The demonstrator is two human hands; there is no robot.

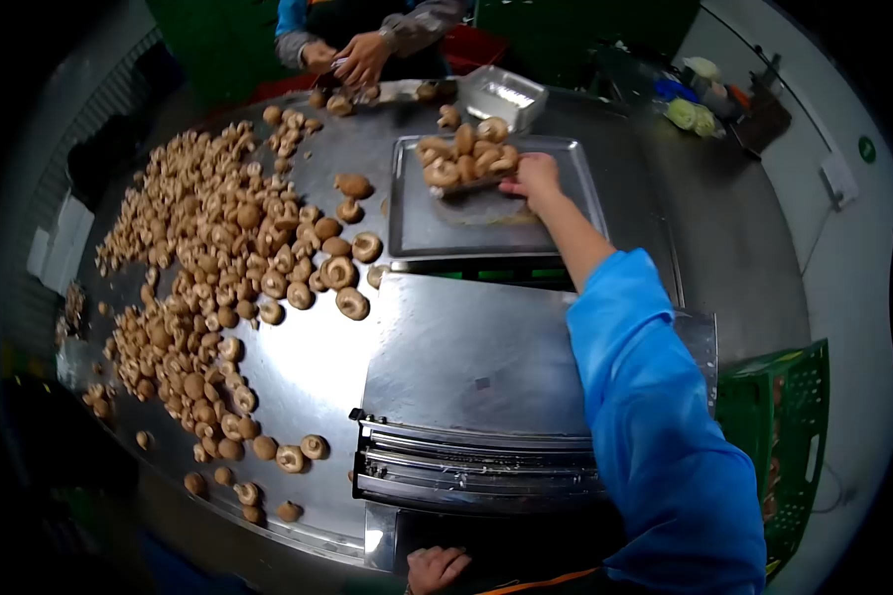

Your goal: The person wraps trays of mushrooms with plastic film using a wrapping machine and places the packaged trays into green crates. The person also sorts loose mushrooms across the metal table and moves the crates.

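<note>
My right hand (536,178) reaches far forward and grips the right end of a punnet heaped with shiitake mushrooms (464,157). The mushrooms hide most of the punnet. It is above the square metal tray (407,238); whether it touches the tray I cannot tell. My left hand (437,568) is low at the bottom edge, close to my body, with its fingers curled together and no object showing in them. A big spread of loose shiitake mushrooms (248,215) covers the left part of the steel table (313,382).
Beyond the tray stands a clear plastic punnet (506,96). Across the table, another person's hands (362,58) work near a few mushrooms. A metal unit with rollers (476,461) lies before me. To the right are a green crate (799,436) and wrapped items (690,114).
</note>
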